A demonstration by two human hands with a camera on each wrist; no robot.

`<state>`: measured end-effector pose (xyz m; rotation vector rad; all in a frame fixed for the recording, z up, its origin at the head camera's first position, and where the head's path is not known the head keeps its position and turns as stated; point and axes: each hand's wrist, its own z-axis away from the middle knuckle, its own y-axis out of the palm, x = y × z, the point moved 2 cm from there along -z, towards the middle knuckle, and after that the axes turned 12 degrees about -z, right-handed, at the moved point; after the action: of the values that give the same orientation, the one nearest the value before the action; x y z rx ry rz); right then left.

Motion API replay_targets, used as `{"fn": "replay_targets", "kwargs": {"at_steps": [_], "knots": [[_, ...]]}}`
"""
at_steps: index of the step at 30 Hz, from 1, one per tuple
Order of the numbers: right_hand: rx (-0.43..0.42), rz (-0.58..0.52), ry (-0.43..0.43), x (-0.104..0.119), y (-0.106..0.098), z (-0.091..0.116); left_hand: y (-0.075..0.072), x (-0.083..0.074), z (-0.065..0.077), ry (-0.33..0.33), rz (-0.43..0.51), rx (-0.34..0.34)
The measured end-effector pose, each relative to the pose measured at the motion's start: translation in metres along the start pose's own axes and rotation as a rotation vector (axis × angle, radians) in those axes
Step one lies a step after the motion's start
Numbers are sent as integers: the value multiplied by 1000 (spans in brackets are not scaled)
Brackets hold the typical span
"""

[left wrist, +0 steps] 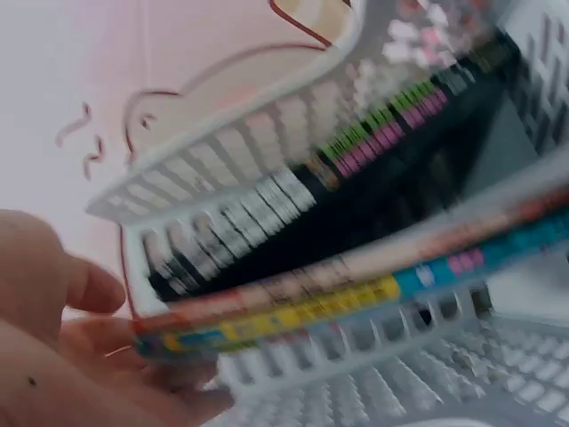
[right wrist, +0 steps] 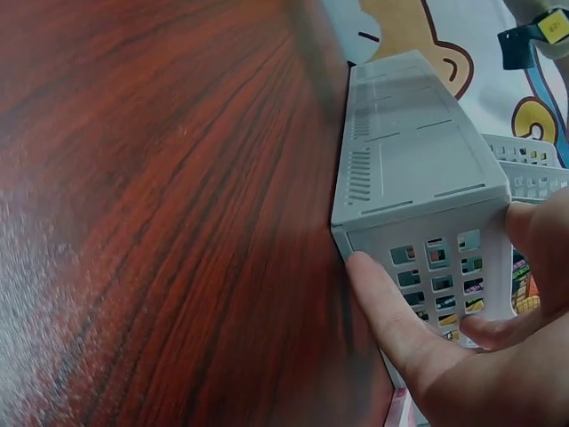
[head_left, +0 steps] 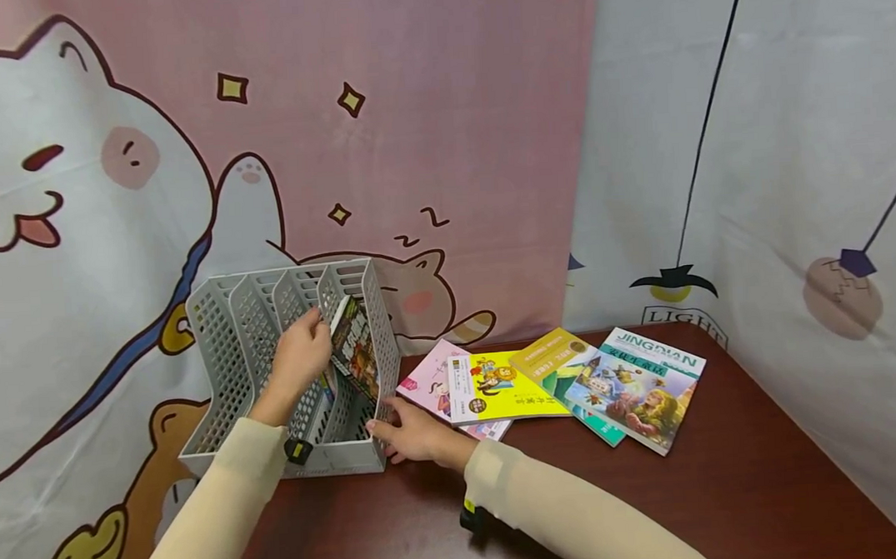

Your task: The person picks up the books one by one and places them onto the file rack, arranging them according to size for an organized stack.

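- Left hand (head_left: 301, 353) reaches into the grey file rack (head_left: 351, 457) with its fingers bent; close up, thumb and fingers pinch the ends of slim books (left wrist: 307, 311) with yellow and blue spines.
- Those slim books stand inside the rack; which compartment holds them is hard to tell.
- A black-spined paperback (head_left: 357, 354) leans in the rack's rightmost compartment, just beside the slim books.
- The right hand (head_left: 417, 431) grips the rack's right side near the front corner, one finger stretched along the outer wall and another digit hooked at the front edge.
- The rack rests on the dark red table (head_left: 764, 466).
- Right of it, a pink book (head_left: 429, 372), a yellow book (head_left: 513, 397), a gold-and-green book (head_left: 552, 354) and a JINGDIAN book (head_left: 640, 388) lie overlapping.
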<state>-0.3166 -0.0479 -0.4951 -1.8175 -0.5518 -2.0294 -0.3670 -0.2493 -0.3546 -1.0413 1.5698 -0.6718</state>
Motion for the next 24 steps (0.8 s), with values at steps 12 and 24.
{"fn": "replay_targets", "kwargs": {"at_steps": [12,24], "knots": [[45,-40,35,8,-17,12,-5,-47,36,219,137,-406],[7,81,5,28,-81,36,52,-82,59,425,320,-29]]}}
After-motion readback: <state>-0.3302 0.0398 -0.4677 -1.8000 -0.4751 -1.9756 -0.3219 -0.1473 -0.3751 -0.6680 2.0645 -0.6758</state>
